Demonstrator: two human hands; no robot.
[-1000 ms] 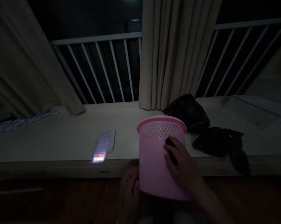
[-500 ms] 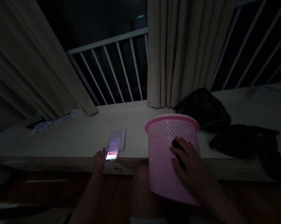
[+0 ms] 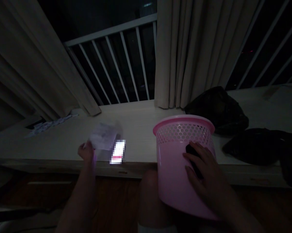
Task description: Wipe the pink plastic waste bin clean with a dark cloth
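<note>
Between the closed fingers of my left hand [image 3: 87, 150] is the corner of a pale paper [image 3: 103, 136], blurred and raised over the ledge. A lit phone [image 3: 118, 152], its screen pixelated, lies at the ledge's front edge just right of the paper. My right hand [image 3: 201, 168] is wrapped round a small black object [image 3: 194, 160], held against the side of a pink basket [image 3: 175, 181]. The basket has a honeycomb pattern below its rim and stands upright by my knee. What the black object is cannot be made out.
Black plastic bags [image 3: 218, 110] lie on the pale ledge [image 3: 136, 119] right of the basket. Crumpled patterned material [image 3: 51, 125] lies at the far left. Curtains [image 3: 172, 55] and a white railing [image 3: 112, 30] stand behind. The room is dark.
My left hand has moved left from beside the phone and now holds the paper, lifted and shifted left. The phone stays at the edge. The view has shifted slightly; my right hand keeps its grip.
</note>
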